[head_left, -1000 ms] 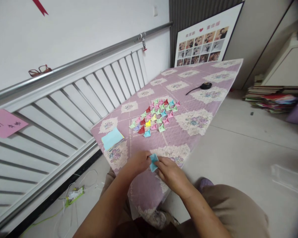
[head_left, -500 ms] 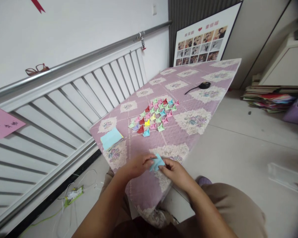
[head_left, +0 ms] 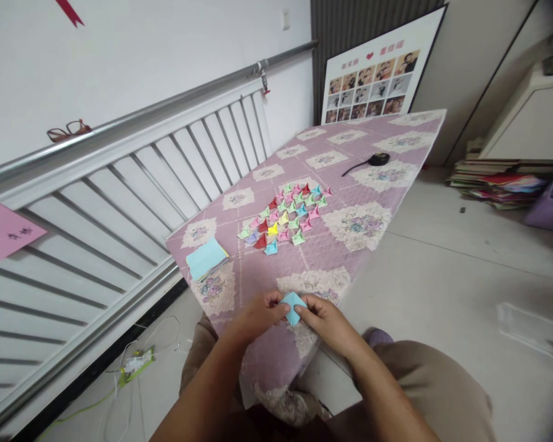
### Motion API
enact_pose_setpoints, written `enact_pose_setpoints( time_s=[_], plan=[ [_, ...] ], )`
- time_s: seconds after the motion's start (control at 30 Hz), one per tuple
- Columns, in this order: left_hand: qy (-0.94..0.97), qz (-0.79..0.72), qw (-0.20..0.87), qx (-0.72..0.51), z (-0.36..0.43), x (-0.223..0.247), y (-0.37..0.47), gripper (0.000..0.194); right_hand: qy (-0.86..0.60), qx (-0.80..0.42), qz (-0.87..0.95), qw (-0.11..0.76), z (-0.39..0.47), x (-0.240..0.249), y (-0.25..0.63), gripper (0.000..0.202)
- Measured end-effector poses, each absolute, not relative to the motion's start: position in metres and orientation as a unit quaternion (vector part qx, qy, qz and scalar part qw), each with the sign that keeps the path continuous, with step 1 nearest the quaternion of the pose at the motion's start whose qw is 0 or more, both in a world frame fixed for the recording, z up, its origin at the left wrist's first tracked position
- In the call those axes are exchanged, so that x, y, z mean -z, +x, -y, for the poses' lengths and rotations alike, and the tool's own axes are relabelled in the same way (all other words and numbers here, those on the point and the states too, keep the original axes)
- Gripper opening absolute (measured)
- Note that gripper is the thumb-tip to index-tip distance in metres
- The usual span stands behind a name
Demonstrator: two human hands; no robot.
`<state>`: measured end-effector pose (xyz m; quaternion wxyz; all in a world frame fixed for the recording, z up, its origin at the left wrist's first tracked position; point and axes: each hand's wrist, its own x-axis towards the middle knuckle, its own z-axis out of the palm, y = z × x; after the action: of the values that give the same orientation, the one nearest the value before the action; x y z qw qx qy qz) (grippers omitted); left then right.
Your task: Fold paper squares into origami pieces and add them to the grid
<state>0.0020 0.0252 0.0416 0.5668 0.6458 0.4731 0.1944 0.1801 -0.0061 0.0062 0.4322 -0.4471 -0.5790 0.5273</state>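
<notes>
A small light-blue folded paper [head_left: 293, 309], diamond-shaped with a crease down its middle, is held over the near part of the table. My left hand [head_left: 270, 312] pinches its left corner between thumb and fingers. On the opposite corner, my right hand [head_left: 319, 312] grips it the same way, thumb on top. Beyond my hands lie rows of small folded paper pieces [head_left: 283, 218] in green, pink, red, yellow and blue. To the left rests a stack of paper sheets [head_left: 207, 258] with a light-blue one uppermost.
The purple floral tablecloth [head_left: 267, 270] covers a table beside a white radiator [head_left: 120, 209]. A black round object with a strap [head_left: 378, 159] lies toward the far right. Glasses [head_left: 69, 130] rest by the pipe. A power strip [head_left: 138, 363] with cables is on the floor.
The blue paper has turned from a tilted position into an upright diamond facing me. My left hand has shifted its hold to the paper's left corner; my right hand has barely moved.
</notes>
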Motion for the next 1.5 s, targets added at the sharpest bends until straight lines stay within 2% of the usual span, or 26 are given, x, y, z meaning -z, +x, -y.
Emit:
enact_pose_setpoints(
  time_s=[0.17,0.23,0.33,0.5,0.67,0.8,0.93,1.23,1.5],
  plan=[
    [0.649,-0.524,0.498,-0.235,-0.022,-0.025,0.008,0.009,-0.46,-0.549,0.522,0.463,0.005,0.002,0.175,0.028],
    [0.642,-0.531,0.486,-0.264,-0.021,-0.02,0.012,0.006,-0.468,-0.554,0.5,0.474,0.003,0.005,0.173,0.04],
    [0.625,-0.525,0.495,-0.299,-0.02,-0.017,0.015,0.024,-0.463,-0.576,0.483,0.47,0.002,0.006,0.173,0.056],
    [0.647,-0.506,0.503,-0.268,-0.016,-0.024,0.015,0.047,-0.43,-0.626,0.474,0.446,0.004,-0.001,0.176,0.044],
    [0.654,-0.495,0.511,-0.257,-0.013,-0.026,0.017,0.056,-0.452,-0.632,0.434,0.455,0.006,-0.002,0.176,0.043],
    [0.561,-0.518,0.577,-0.29,-0.008,-0.022,0.022,0.038,-0.453,-0.62,0.406,0.495,0.005,-0.002,0.177,0.042],
    [0.563,-0.529,0.59,-0.235,-0.003,-0.019,0.026,0.022,-0.449,-0.614,0.397,0.514,0.004,-0.003,0.179,0.042],
    [0.621,-0.536,0.531,-0.211,-0.003,-0.003,0.021,0.018,-0.478,-0.61,0.379,0.506,0.004,-0.005,0.182,0.045],
    [0.603,-0.518,0.565,-0.221,0.001,0.0,0.021,0.012,-0.485,-0.605,0.367,0.514,0.003,-0.004,0.181,0.043]
  ],
)
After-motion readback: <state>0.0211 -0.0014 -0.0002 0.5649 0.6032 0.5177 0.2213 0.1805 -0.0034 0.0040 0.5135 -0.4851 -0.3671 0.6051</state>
